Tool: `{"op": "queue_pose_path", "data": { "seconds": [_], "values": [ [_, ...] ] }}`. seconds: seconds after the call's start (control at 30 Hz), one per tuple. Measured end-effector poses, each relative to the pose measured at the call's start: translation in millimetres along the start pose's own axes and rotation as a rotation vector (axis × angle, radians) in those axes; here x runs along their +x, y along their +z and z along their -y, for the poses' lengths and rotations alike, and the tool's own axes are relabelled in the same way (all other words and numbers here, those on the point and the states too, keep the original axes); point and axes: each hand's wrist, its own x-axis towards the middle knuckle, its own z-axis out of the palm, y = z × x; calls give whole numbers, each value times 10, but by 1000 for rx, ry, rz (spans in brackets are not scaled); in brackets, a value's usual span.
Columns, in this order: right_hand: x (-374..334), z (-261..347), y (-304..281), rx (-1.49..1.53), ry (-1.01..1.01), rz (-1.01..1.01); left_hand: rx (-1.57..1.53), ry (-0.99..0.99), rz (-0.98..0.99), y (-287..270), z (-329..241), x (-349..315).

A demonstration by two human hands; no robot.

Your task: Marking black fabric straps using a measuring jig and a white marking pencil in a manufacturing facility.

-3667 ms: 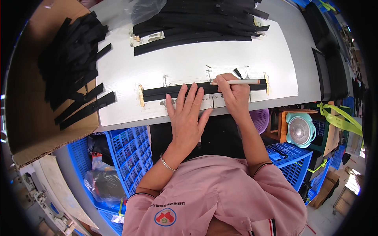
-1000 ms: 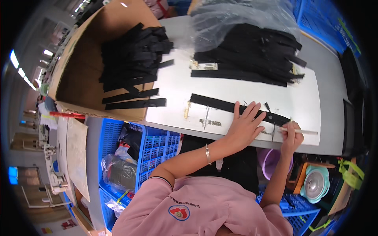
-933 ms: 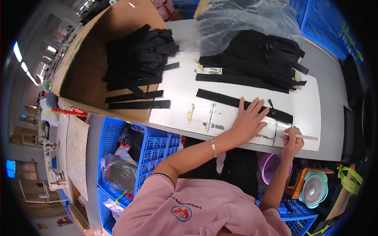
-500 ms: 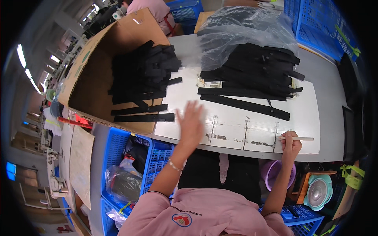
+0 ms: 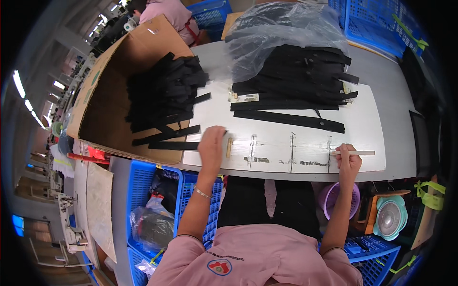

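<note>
My left hand [image 5: 211, 148] is closed over the right end of a black fabric strip [image 5: 172, 145] at the box's open side; a dark tip shows by its fingertips. Another black strip [image 5: 167, 136] lies just above it. My right hand [image 5: 348, 159] pinches a slim white pen [image 5: 362, 153], held level over the white board [image 5: 272, 148] near its dark marked lines. Beyond the hands, a single black strip [image 5: 288, 121] with a round dot near its right end lies below a thick pile of black strips [image 5: 300, 78].
An open cardboard box [image 5: 102, 112] with a heap of black strips [image 5: 164, 93] stands left. Clear plastic [image 5: 281, 28] covers the far pile partly. Blue crates [image 5: 155, 200] and a purple basket [image 5: 339, 202] sit below the table edge. Another person [image 5: 167, 19] is at the far left.
My left hand has moved left and down onto the strip's end, and its spread fingers have closed. My right hand keeps the pen at the same board line. The whole view has shifted slightly.
</note>
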Motion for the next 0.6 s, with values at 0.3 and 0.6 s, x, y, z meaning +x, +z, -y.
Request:
{"op": "queue_pose_path", "data": {
  "seconds": [0.3, 0.6],
  "values": [
    [-251, 208, 169, -141, -155, -105, -312, 326, 489, 1106, -1229, -178],
    [-583, 52, 243, -861, -717, 89, -313, 401, 275, 1273, -1422, -280]
  ]
}}
